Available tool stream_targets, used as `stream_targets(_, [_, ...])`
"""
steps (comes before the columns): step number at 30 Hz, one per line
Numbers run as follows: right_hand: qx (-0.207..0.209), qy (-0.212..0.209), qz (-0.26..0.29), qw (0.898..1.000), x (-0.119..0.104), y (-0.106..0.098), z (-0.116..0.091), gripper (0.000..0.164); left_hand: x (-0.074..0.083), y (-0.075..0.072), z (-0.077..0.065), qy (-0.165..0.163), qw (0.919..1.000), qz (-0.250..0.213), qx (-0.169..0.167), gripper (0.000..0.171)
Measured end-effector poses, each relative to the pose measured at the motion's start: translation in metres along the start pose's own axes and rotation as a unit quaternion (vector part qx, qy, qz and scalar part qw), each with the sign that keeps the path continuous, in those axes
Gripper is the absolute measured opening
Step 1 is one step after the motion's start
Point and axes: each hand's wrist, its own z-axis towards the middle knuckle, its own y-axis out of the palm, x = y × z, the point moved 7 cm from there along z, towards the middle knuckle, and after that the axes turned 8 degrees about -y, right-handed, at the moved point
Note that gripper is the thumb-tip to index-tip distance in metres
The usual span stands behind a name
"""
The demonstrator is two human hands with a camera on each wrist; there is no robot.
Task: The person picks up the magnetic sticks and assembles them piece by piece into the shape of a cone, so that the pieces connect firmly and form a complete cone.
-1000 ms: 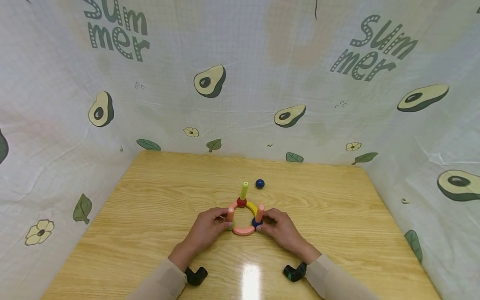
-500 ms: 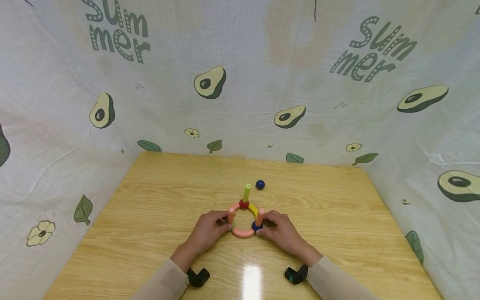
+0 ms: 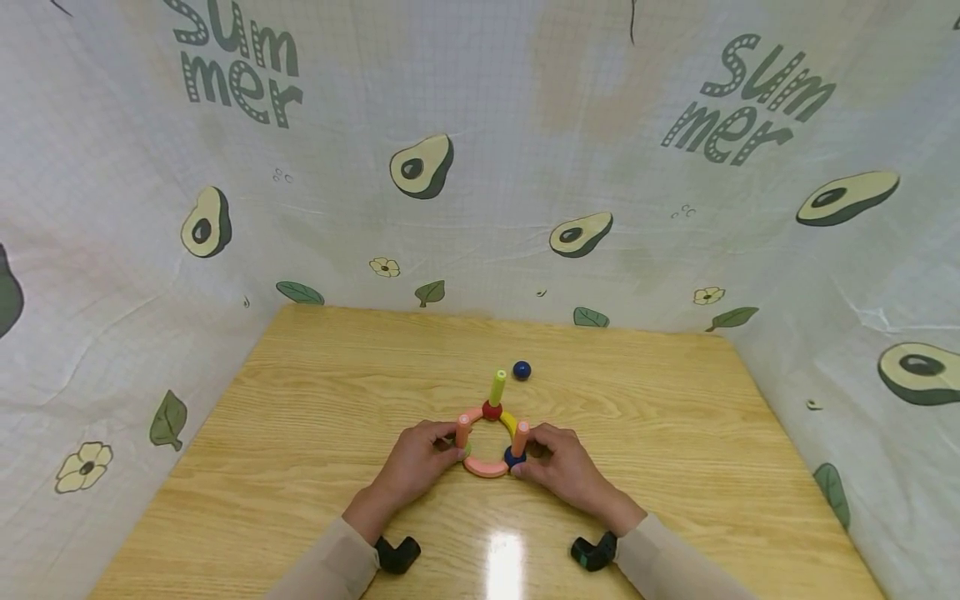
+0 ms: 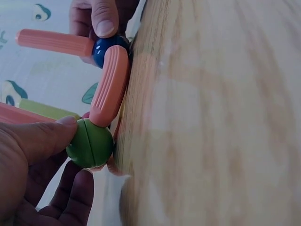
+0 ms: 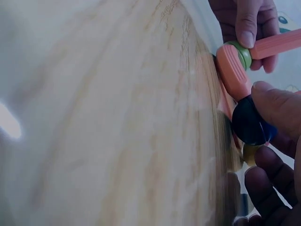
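Observation:
A ring of curved sticks and balls lies on the table in the head view: a pink curved stick in front, a yellow one at right, another pink one at back left. My left hand pinches the green ball at the ring's left. At its right, my right hand holds the dark blue ball between thumb and fingers. From each of these two balls rises a straight pink stick. A yellow-green stick stands, slightly tilted, on the red ball at the back.
Behind the ring, a loose blue ball sits on the wooden table. A white cloth printed with avocados surrounds the table's back and sides. Each wrist wears a black camera mount.
The ring has turned slightly clockwise: its red ball has shifted right, and the held blue ball has come a little nearer the person. Both hands keep their hold.

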Motion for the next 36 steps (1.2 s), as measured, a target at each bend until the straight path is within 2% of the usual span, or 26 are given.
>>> stream_targets(4, [-0.017, 0.019, 0.007, 1.000, 0.003, 0.000, -0.001, 0.025, -0.001, 0.000, -0.001, -0.014, 0.9998, -0.011, -0.005, 0.032])
stream_targets(8, [-0.028, 0.050, 0.025, 0.998, 0.007, -0.003, -0.004, 0.041, -0.001, -0.001, -0.002, -0.033, 0.9991, -0.028, -0.005, 0.036])
stream_targets(10, [-0.028, 0.059, 0.032, 0.997, 0.009, -0.005, -0.004, 0.043, 0.000, -0.002, -0.003, -0.034, 0.9990, -0.031, 0.001, 0.038])
stream_targets(18, [0.008, 0.109, 0.029, 0.994, 0.020, -0.018, 0.006, 0.022, 0.002, -0.005, -0.004, -0.035, 0.9979, -0.050, 0.023, 0.038])
stream_targets(25, [0.069, 0.132, -0.021, 0.989, 0.037, -0.034, 0.027, 0.020, 0.007, -0.007, -0.004, -0.004, 0.9987, -0.034, 0.038, 0.030])
stream_targets(28, [0.088, 0.141, -0.043, 0.985, 0.047, -0.040, 0.039, 0.023, 0.007, -0.007, -0.004, -0.003, 0.9985, -0.035, 0.042, 0.030])
stream_targets(36, [0.074, 0.164, -0.034, 0.983, 0.067, -0.043, 0.074, 0.046, 0.007, -0.006, -0.003, -0.008, 0.9989, -0.040, 0.022, 0.026])
